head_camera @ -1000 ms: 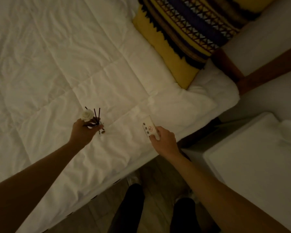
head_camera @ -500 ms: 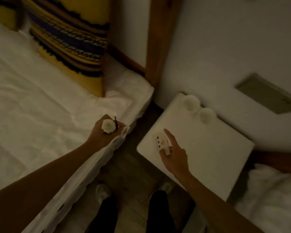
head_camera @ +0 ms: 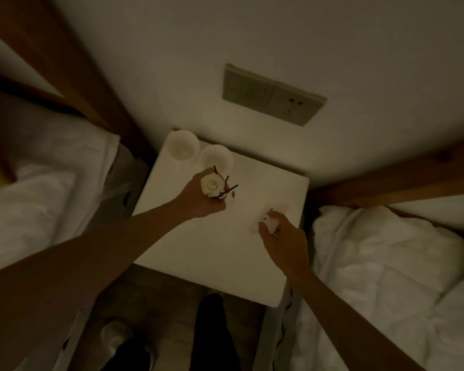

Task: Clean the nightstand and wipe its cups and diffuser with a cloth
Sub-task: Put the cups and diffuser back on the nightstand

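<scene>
White and rose-topped, one diffuser with three dark reeds standing in it is sitting curled in the left hand, over the back of the nightstand. Two white cups, contents unclear in the dim light, are standing side by side at the back-left corner. Farther right, the right hand is pinching a small white card low against the tabletop, arm extended.

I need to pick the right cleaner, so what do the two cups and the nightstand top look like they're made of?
The two cups look like white glazed ceramic: opaque, smooth, thick rims, though dim light leaves plastic possible. The nightstand top looks like white painted or laminated board with a matte finish: flat, even, no grain showing.
</scene>
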